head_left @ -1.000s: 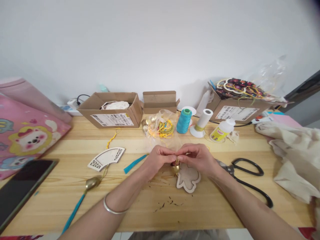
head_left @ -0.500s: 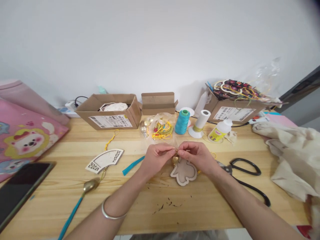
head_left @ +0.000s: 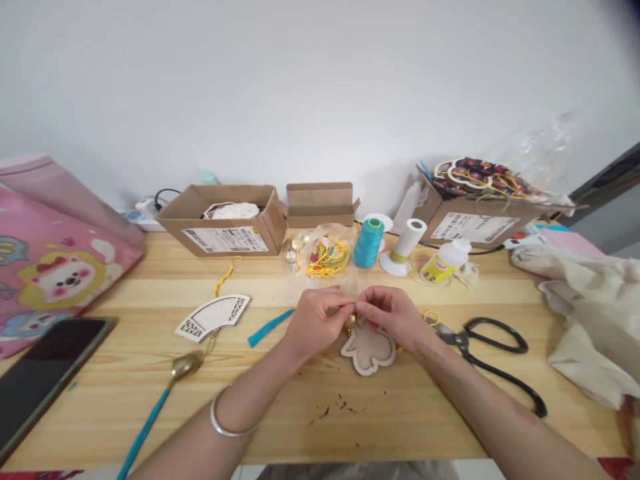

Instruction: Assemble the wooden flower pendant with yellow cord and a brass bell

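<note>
Both of my hands meet at the middle of the wooden table. My left hand [head_left: 320, 319] is closed, thumb and fingertips pinching the thin cord above a small gold bell [head_left: 351, 324]. My right hand [head_left: 391, 312] pinches that cord from the other side, its fingertips nearly touching the left ones. The cord itself is mostly hidden by the fingers. Just below, a flower-shaped wooden pendant [head_left: 373, 349] lies on the table, partly behind the right hand. A teal tassel [head_left: 270, 328] lies left of my left hand. Black-handled scissors [head_left: 465, 343] lie beside my right forearm.
Behind stand a teal thread spool [head_left: 369, 244], a white spool [head_left: 406, 245], a glue bottle [head_left: 447, 260] and a bag of yellow cords [head_left: 327, 259]. Cardboard boxes [head_left: 225, 230] line the wall. Left are a fan-shaped pendant [head_left: 215, 319] and a phone [head_left: 45, 373]; right, beige cloth [head_left: 590, 313].
The view has shifted slightly. My hands stay together at the bell's cord, with the fingertips drawn a little closer. The bell and the flower-shaped pendant have hardly moved.
</note>
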{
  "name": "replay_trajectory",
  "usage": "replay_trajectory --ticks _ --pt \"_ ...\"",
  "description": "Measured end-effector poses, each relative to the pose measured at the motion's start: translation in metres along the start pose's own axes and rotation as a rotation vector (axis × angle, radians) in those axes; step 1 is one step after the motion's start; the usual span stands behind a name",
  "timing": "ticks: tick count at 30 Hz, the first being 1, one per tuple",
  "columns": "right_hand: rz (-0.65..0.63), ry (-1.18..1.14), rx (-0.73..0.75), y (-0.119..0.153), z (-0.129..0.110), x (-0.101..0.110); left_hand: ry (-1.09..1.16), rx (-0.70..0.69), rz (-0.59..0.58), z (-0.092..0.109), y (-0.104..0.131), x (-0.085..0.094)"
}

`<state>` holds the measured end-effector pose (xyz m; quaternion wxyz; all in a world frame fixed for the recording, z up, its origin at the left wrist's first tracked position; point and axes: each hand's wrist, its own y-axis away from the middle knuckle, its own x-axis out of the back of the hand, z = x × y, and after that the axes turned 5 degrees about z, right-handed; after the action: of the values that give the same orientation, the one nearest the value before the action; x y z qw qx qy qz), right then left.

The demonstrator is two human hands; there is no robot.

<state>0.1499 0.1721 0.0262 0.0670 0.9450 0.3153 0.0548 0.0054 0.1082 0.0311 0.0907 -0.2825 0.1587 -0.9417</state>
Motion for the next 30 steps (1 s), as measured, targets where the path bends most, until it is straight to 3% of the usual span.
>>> replay_trajectory --ticks 11,19,24,30 --pt "0.063 0.263 0.214 0.002 0.004 -0.003 -0.028 -0.002 -0.018 -0.004 0.002 -0.002" --pt "0.114 0.295 0.419 0.002 -0.006 0.005 0.418 0.334 -0.036 -0.005 -0.004 0.005" --pt "0.073 0.274 0.538 0.001 -0.001 0.007 0.527 0.400 -0.083 -0.001 -0.004 0.005" --pt "0.130 0.344 0.733 -0.001 0.004 0.008 0.631 0.437 -0.120 0.000 -0.003 0.006"
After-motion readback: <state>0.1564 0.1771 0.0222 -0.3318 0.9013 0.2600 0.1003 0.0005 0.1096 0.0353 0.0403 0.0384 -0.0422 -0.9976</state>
